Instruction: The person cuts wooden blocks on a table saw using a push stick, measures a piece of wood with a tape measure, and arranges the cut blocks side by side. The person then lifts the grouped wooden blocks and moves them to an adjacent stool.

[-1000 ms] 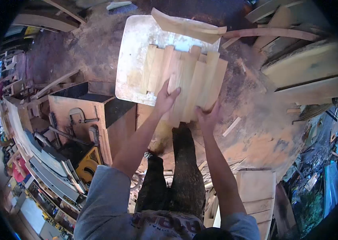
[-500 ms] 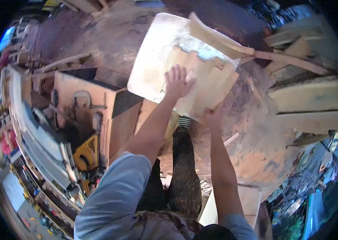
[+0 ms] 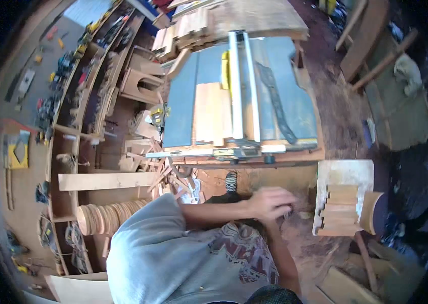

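Note:
My left hand (image 3: 272,201) reaches across my body, slightly blurred, its fingers loosely apart with nothing visible in them. It covers most of my right hand, whose fingers I cannot make out; my right forearm comes up from below to meet it. Whether the hands touch is unclear. To their right stands a pale, stained seat-like board (image 3: 346,169), apart from both hands. Several light wooden strips (image 3: 343,210) lie on it side by side, with a curved wooden piece (image 3: 371,213) along its right edge.
Ahead stands a table saw (image 3: 181,109) with a rail fence (image 3: 236,86) and a stack of wooden strips (image 3: 213,111) on top. Shelves of tools (image 3: 74,96) line the left. Round wooden discs (image 3: 112,217) sit at lower left, near offcuts on the floor.
Both hands have left the wooden strips on the pale board and drawn together near my body. The view has turned left, so the board is now at right and the saw is ahead.

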A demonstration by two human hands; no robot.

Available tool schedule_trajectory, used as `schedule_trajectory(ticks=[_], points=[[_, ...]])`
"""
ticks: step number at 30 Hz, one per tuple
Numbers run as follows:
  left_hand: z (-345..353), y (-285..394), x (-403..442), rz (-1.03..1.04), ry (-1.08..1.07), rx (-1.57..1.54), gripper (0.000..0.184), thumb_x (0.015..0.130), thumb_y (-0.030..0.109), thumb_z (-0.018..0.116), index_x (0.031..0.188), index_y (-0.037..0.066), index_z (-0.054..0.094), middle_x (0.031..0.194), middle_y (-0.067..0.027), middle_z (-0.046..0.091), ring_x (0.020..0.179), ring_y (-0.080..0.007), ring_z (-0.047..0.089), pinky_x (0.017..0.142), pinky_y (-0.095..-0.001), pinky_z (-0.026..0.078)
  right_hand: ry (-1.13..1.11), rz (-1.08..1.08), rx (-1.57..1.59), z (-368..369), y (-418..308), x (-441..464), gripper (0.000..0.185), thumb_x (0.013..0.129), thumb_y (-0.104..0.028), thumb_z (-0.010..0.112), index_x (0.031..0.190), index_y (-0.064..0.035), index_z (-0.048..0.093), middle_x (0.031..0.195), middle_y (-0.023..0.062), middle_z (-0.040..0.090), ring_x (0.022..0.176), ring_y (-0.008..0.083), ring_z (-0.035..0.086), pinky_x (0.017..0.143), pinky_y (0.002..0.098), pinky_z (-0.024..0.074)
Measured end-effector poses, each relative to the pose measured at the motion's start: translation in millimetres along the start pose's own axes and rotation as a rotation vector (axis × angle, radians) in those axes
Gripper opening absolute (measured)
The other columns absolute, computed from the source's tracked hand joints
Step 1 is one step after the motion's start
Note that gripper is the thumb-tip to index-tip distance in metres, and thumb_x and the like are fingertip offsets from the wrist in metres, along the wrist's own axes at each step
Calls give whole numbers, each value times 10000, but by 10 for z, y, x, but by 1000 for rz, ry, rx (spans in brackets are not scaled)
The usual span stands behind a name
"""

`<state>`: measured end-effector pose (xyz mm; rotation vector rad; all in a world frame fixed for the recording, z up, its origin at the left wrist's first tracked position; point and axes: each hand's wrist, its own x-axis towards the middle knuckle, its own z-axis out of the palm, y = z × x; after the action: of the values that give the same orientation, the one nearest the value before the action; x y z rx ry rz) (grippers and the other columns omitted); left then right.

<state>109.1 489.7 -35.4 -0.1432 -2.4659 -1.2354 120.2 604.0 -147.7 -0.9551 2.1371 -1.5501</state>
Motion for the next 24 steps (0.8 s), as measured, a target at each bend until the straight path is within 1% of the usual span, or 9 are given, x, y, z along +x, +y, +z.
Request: schedule_trajectory(ticks=[2,4,6,9,11,14,18,19,24], points=[[-719,-306,-416,-23,238,110,271,910,177,699,1130,31,756,1059,-137,756,939,-327,732,829,-439,597,-130,-143,-13,532,-641,295,473,925,-165,687,1346,22,582,1206,228,650,1135,401,625,971,506,506],[-1478,-500,-699,-157,364,231,311,894,150,691,1172,17,736,1103,-163,742,997,-318,714,855,-421,580,-111,-200,-117,982,-971,673,466,907,-149,699,1332,11,596,1196,231,646,1128,412,622,967,508,508],[-1886,-975,-1074,-426,615,253,378,902,167,701,1242,3,695,1226,-193,698,1091,-311,683,917,-410,556,-33,-194,-222,1361,-1117,1062,516,882,-152,733,1359,-7,601,1216,230,627,1157,411,603,1000,495,488],[-2369,-1447,-1290,-579,649,343,487,948,239,688,1357,-17,623,1323,-198,634,1130,-302,652,959,-402,532,59,-134,-331,1698,-1223,1432,570,857,-152,773,1386,-23,606,1265,239,589,1190,422,575,1018,497,469],[-2507,-1609,-1297,-761,597,109,567,994,331,653,1443,-5,569,1335,-191,610,1100,-293,659,957,-401,532,115,-86,-379,1796,-1308,1545,571,846,-141,783,1378,-26,612,1289,251,566,1190,440,565,1002,514,471],[-2556,-1889,-1265,-818,482,75,648,1021,387,613,1548,41,462,1360,-178,591,1077,-322,675,925,-452,538,155,-141,-649,1869,-1395,1683,588,843,-108,788,1397,-29,606,1369,281,505,1229,443,537,1035,505,463],[-2572,-2025,-1336,-865,446,4,596,1020,358,598,1512,34,508,1341,-182,609,1119,-338,660,960,-463,525,-5,-133,-586,2047,-1416,1719,617,839,-68,772,1427,-41,588,1382,291,497,1243,442,534,1067,501,462],[-2576,-2083,-1407,-819,520,52,557,1018,326,593,1488,31,537,1315,-185,624,1137,-352,649,980,-465,515,-60,-153,-607,2123,-1429,1724,621,832,-60,772,1425,-45,591,1383,287,500,1248,442,533,1073,502,462],[-2800,-2042,-1713,-818,579,181,470,1007,245,581,1419,21,609,1250,-190,661,1207,-386,606,1042,-472,478,-64,-219,-590,2539,-1473,1636,613,821,-35,746,1416,-39,595,1380,259,517,1254,442,534,1060,503,477]])
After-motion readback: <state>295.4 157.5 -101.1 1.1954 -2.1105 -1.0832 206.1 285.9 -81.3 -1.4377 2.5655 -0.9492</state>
